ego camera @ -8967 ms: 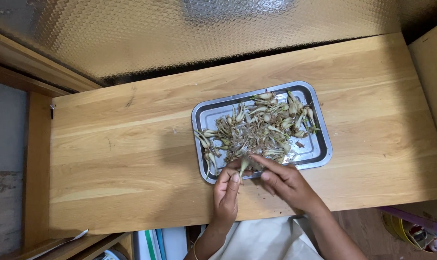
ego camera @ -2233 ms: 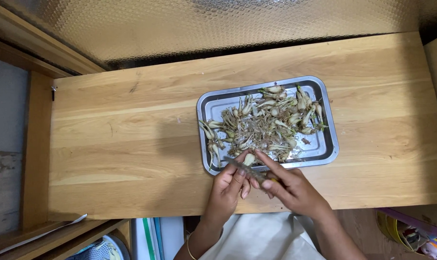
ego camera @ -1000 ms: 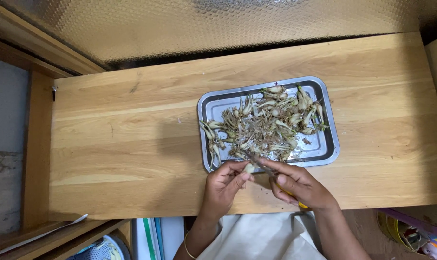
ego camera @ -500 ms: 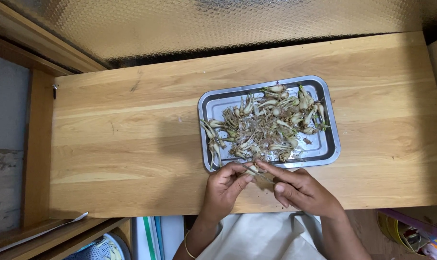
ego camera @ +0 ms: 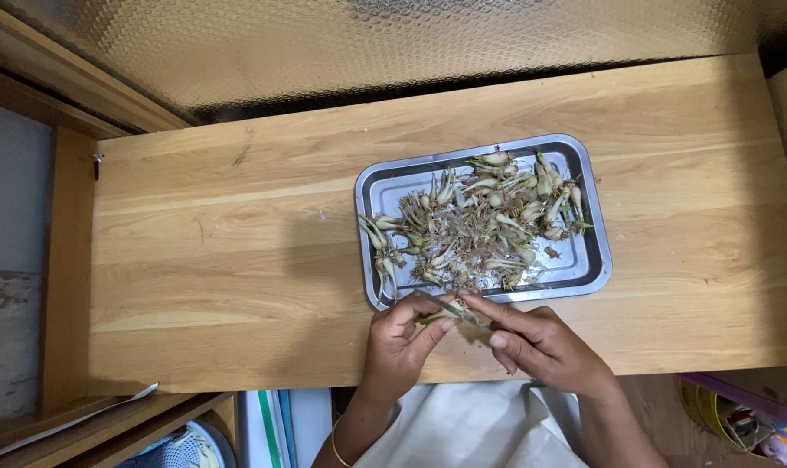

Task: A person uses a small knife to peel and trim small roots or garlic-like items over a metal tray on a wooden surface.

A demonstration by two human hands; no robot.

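A shallow metal tray (ego camera: 584, 273) lies on a wooden board (ego camera: 237, 260) and holds a heap of small pale bulbs with stringy roots and green stubs (ego camera: 476, 217). Just in front of the tray's near rim, my left hand (ego camera: 402, 342) and my right hand (ego camera: 536, 342) meet over the board. Between their fingertips they pinch one small bulb with a green stalk (ego camera: 445, 308). My right forefinger lies stretched along it. A thin bangle sits on my left wrist.
A shiny embossed metal sheet (ego camera: 411, 43) runs along the back of the board. Wooden frame parts stand at the left (ego camera: 64, 260) and far right. Below the front edge are a white cloth on my lap (ego camera: 463, 433), a basket at lower left and coloured items at lower right.
My hands have drawn back from the heap to the tray's near rim, bringing one bulb with them. The fingers have shifted slightly around it over the last second.
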